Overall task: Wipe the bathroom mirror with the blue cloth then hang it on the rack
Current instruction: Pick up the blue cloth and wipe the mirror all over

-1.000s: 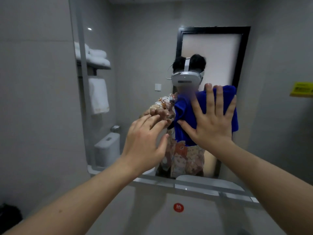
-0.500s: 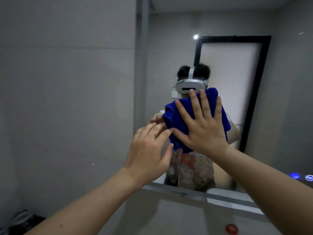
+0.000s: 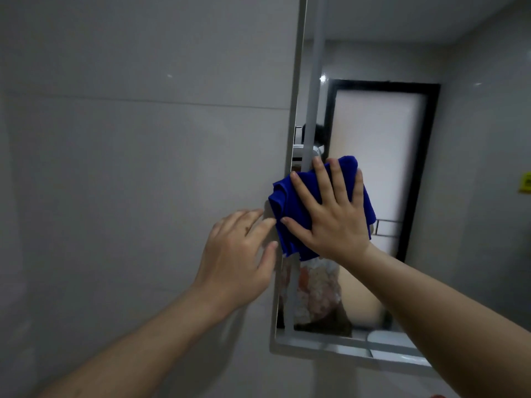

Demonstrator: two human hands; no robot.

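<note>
A plain grey tiled wall [image 3: 129, 168] fills the left side, and a bare forearm reaches up across it. The left hand [image 3: 238, 257] is spread flat with loose, open fingers and holds nothing; its fingertips rest at the wall beside the mirror's left edge, just touching the hanging edge of the blue cloth [image 3: 290, 208]. The cloth is bunched and pressed against the mirror [image 3: 474, 196] at its left border, lapping slightly over the frame. The right hand [image 3: 333, 214] lies on top of it, palm down, fingers splayed wide, pinning it to the glass rather than gripping it. Further right, the mirror reflects a dark-framed frosted door [image 3: 382, 156] and a yellow sign [image 3: 525, 182] on the far wall.
</note>
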